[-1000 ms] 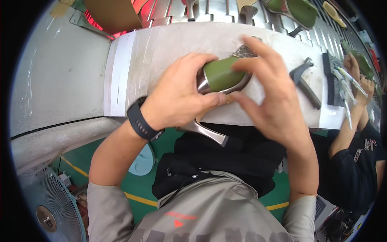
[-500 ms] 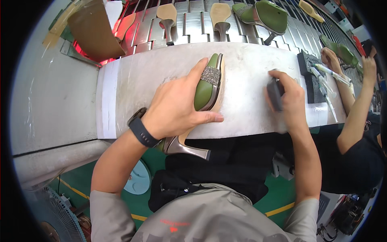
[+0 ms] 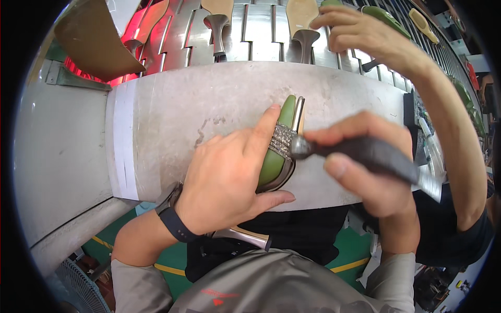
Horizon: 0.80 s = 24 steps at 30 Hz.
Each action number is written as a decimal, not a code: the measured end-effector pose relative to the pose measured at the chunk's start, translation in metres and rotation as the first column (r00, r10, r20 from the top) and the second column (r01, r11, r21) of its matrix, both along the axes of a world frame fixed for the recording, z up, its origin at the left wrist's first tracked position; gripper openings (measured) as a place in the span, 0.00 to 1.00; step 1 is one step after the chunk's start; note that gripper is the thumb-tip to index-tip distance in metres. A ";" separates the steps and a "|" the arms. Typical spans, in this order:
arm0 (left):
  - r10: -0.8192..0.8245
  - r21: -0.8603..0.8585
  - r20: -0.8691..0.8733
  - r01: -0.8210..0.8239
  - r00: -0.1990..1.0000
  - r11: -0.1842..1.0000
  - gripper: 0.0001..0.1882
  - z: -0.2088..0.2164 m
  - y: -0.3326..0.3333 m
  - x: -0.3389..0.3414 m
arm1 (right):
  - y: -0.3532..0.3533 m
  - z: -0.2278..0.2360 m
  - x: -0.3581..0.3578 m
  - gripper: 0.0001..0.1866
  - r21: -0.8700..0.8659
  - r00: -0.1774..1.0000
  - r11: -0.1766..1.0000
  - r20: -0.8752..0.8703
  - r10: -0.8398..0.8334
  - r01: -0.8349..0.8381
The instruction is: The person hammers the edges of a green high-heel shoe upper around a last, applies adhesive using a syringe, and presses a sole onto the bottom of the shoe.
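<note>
A green high-heeled shoe point(image 3: 270, 168) lies on its side on the worktable, with a glittery band across it and its metallic heel past the table's near edge. My left hand point(image 3: 222, 175) is wrapped over the shoe, thumb by its sole edge; the palm hides part of the upper. Closed around a dark-handled hammer point(image 3: 373, 154) is my right hand point(image 3: 383, 190), slightly blurred. The hammer's small round metal head is at the shoe's sole edge, next to the glittery band; whether it touches cannot be told.
Beyond the worktable point(image 3: 167, 109) runs a metal slatted conveyor point(image 3: 261, 28) carrying beige soles with heels point(image 3: 301, 15) and green shoes. A co-worker's arm point(image 3: 456, 130) reaches across from the right. Syringe-like tubes point(image 3: 430, 141) stand at the table's right; a fan point(image 3: 78, 287) is lower left.
My right hand has brought the hammer leftward to the shoe. The shoe and my left hand appear lower in view. The co-worker's arm has swung out over the conveyor.
</note>
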<state>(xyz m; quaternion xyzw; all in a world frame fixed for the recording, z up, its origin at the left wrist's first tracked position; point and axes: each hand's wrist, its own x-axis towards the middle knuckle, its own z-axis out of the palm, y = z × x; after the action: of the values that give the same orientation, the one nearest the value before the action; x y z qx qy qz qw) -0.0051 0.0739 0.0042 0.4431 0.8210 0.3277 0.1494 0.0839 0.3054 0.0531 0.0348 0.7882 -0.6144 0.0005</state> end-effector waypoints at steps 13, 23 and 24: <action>-0.009 -0.022 -0.059 0.008 0.998 1.000 0.68 -0.006 -0.006 -0.004 | 0.000 -0.030 -0.035 0.11 -0.058 0.980 0.979 -0.022 -0.199 0.197; 0.028 -0.035 -0.031 -0.030 0.999 0.999 0.67 -0.015 -0.009 -0.003 | -0.008 -0.003 -0.020 0.21 0.098 0.979 0.995 0.205 -0.017 -0.004; 0.031 -0.031 -0.038 -0.032 0.999 0.999 0.67 -0.015 -0.010 -0.003 | -0.009 0.001 -0.016 0.20 0.158 0.988 0.984 0.141 0.055 -0.078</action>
<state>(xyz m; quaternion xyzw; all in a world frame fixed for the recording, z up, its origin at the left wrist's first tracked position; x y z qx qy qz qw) -0.0085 0.0639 -0.0103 0.4338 0.8356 0.3085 0.1357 0.0675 0.2964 0.0544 0.0502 0.8347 -0.5437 0.0718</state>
